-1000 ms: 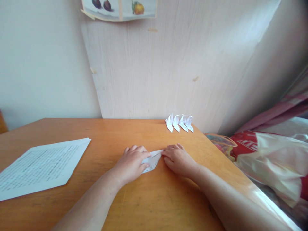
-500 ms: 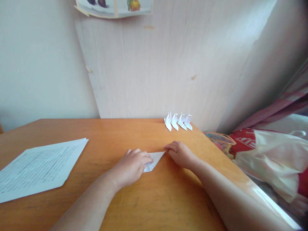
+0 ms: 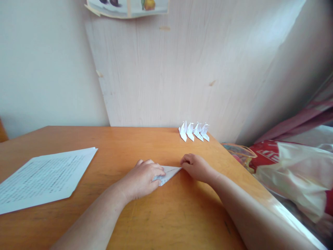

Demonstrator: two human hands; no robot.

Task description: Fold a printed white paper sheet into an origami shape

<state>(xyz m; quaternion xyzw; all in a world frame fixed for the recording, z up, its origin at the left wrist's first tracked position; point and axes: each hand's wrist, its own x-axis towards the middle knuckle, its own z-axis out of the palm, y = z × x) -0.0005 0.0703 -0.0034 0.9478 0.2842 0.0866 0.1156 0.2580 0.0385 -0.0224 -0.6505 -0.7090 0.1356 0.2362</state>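
Note:
A small white folded paper (image 3: 170, 173) lies on the wooden table, its narrow point toward the right. My left hand (image 3: 145, 177) holds it down at the left end, fingers on top and thumb along the near edge, hiding that part. At the pointed tip is my right hand (image 3: 195, 166), fingers curled in and the thumb side touching the paper; exactly how the tip sits in the fingers is hard to see. Beyond my right hand, several folded paper cranes (image 3: 190, 132) stand in a row near the table's far edge.
Printed sheets (image 3: 52, 177) lie stacked on the left of the wooden table (image 3: 145, 222). A pale panel (image 3: 156, 80) rises behind it, with a fruit picture (image 3: 135, 8) at the top. Past the right edge are plastic bags (image 3: 293, 173) and a pinkish curtain (image 3: 293, 121).
The paper's visible part now looks narrower, with its tip slightly farther right and lower. My right hand's fingers have curled in at the tip. The whole view has shifted slightly.

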